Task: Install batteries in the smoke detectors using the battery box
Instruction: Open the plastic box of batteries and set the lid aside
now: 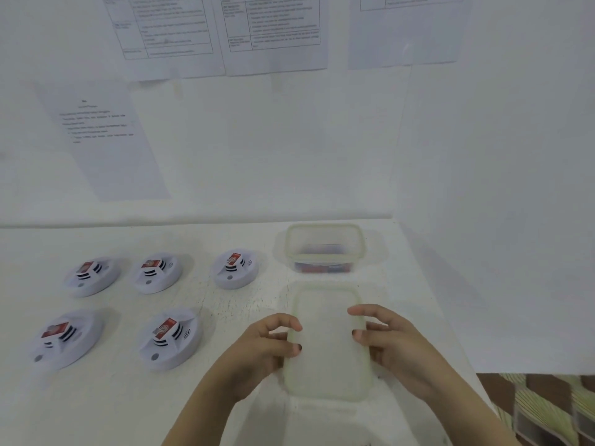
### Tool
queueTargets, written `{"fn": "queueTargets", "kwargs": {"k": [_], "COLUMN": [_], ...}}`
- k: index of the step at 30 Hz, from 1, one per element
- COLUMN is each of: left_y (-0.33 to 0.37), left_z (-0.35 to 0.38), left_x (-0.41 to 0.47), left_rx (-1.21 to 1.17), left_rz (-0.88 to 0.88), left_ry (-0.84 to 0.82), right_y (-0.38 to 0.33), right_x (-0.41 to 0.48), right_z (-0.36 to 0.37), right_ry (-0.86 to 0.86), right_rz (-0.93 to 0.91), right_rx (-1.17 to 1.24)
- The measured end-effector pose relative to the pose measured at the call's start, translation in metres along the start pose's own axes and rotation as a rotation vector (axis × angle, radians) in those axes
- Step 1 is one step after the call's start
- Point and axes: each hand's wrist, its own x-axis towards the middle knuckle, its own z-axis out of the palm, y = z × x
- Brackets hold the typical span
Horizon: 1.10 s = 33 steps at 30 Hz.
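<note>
- Left hand (270,342) and right hand (386,336) pinch the lid (326,365) by its long edges, fingers curled. A loose pinch could let it slip.
- Battery box (323,256) stands open at twelve o'clock — a careless reach could tip it.
- Smoke detectors (169,346) at nine o'clock carry perched batteries (165,326) — a nudge could topple them.

A plain workroom: printed instruction sheets (167,30) taped to white walls above a scuffed white table (225,304).
</note>
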Motion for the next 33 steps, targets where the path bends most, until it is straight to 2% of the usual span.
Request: {"fn": "queueTargets", "kwargs": {"k": [3,7,14,19,21,24,28,33], "left_y": [-0.002,-0.002,-0.004,-0.012,-0.011,-0.002,0.015,0.018], "left_z": [0.003,0.003,0.005,0.0,-0.001,-0.001,-0.005,-0.01], "left_x": [0.003,0.006,0.009,0.007,0.008,0.011,0.01,0.003], "left_rx": [-0.168,-0.225,-0.271,-0.079,-0.012,-0.004,0.073,0.216], "left_rz": [-0.044,-0.045,0.07,0.12,0.159,0.219,0.218,0.129], "left_ry": [-0.048,-0.063,0.015,0.031,0.054,0.094,0.136,0.157], "right_y": [-0.003,-0.001,0.009,0.008,0.006,-0.005,-0.027,-0.043], "right_x": [0.005,0.009,0.008,-0.004,-0.006,-0.004,0.007,0.022], "right_z": [-0.001,-0.001,0.0,-0.003,-0.004,-0.01,-0.014,-0.011], "right_ry": [-0.073,-0.072,-0.01,-0.158,-0.169,-0.17,-0.265,-0.174], "right_rz": [0.072,0.096,-0.052,-0.006,-0.009,-0.029,-0.026,-0.124], "right_rx": [0.095,0.181,-0.074,-0.265,-0.299,-0.385,-0.471,-0.601]}}
